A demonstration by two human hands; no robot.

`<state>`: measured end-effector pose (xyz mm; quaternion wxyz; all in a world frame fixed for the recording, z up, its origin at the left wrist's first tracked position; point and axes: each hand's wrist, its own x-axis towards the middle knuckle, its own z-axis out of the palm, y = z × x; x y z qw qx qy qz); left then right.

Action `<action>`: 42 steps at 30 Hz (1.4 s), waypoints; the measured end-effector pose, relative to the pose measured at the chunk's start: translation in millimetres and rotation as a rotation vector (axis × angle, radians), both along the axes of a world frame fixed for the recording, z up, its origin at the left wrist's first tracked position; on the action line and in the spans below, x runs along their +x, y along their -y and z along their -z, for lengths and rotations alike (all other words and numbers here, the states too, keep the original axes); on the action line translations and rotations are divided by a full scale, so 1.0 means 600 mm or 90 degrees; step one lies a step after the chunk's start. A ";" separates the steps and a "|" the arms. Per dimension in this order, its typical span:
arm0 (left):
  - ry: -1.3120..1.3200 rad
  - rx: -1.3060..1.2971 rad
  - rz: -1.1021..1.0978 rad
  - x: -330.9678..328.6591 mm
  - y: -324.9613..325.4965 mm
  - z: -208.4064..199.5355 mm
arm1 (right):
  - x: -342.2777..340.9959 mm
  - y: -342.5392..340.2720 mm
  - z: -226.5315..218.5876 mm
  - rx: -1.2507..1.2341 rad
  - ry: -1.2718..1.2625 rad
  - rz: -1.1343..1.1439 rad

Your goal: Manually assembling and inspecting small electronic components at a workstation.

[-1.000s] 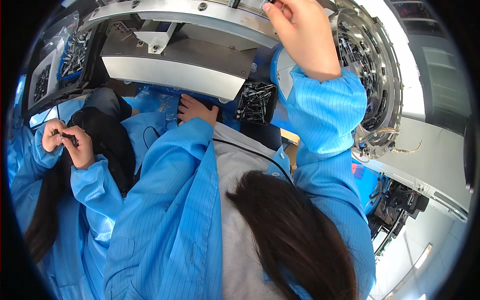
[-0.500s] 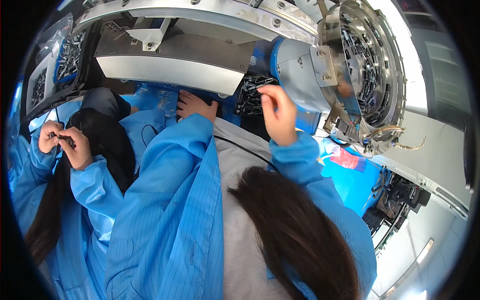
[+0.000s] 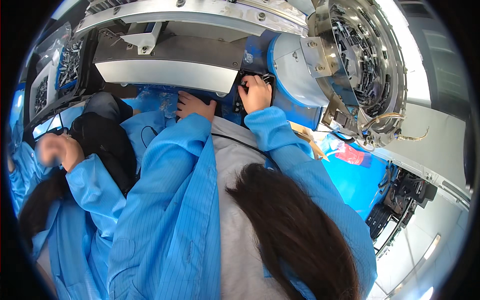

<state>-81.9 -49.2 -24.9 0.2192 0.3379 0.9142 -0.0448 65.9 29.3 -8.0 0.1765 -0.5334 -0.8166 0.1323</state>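
My left hand (image 3: 195,106) is open, its fingers spread over a dark surface below the front of the machine. To its right, my right hand (image 3: 257,93) reaches down into a dark box (image 3: 237,104) of small black and silvery parts (image 3: 268,79). The fingers of that hand curl in among the parts; its fingertips are partly hidden, so what they pinch cannot be made out. Both forearms are in blue striped sleeves. Just right of the box stands the grey base of a round metal feeder bowl (image 3: 367,65), which holds many similar small parts.
A metal-fronted machine housing (image 3: 165,74) spans the area above my left hand. At left, a person in a blue sleeve holds up a blurred hand (image 3: 72,152). Trays of small parts (image 3: 70,62) stand far left. A black cable (image 3: 240,142) crosses my lap. Long hair hangs before my right arm.
My right hand has moved down and left from the air beside the feeder base into the box of parts. My left hand stays put. The neighbour's hands have shifted.
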 end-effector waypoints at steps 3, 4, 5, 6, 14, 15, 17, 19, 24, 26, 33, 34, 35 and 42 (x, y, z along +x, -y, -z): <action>0.002 0.004 -0.005 0.000 0.000 0.000 | 0.013 0.001 -0.002 0.013 -0.017 -0.041; 0.001 0.002 -0.003 0.000 0.000 0.001 | 0.018 0.001 -0.002 0.030 -0.033 -0.056; 0.000 0.000 -0.002 0.000 0.000 0.002 | 0.022 0.002 0.003 0.030 -0.033 -0.057; 0.001 0.000 -0.002 0.001 -0.001 0.001 | 0.026 0.004 0.006 0.028 -0.061 -0.072; 0.019 0.003 0.006 -0.001 0.003 0.003 | 0.014 0.016 -0.067 -0.022 -0.313 -0.033; 0.020 0.005 0.003 -0.001 0.001 0.001 | 0.013 0.025 -0.103 0.071 -0.300 -0.059; 0.024 -0.006 0.008 0.002 -0.002 -0.002 | 0.007 0.047 -0.183 0.121 -0.349 -0.070; 0.020 -0.004 0.003 0.002 -0.002 -0.004 | -0.009 0.049 -0.269 0.192 -0.409 -0.113; 0.027 0.002 0.002 -0.002 0.002 -0.002 | -0.073 -0.038 -0.390 0.366 -0.427 -0.185; 0.017 0.005 0.002 -0.001 0.001 -0.003 | -0.091 -0.081 -0.383 0.363 -0.454 -0.221; 0.020 0.009 -0.003 0.002 0.000 -0.003 | -0.115 -0.091 -0.402 0.244 -0.401 -0.180; 0.022 0.012 -0.004 0.001 0.000 -0.002 | -0.116 -0.090 -0.405 0.243 -0.401 -0.180; 0.024 0.014 -0.004 0.001 0.001 -0.002 | -0.117 -0.090 -0.410 0.246 -0.378 -0.192; 0.006 0.008 -0.007 0.004 0.000 -0.001 | -0.115 -0.094 -0.433 0.262 -0.285 -0.268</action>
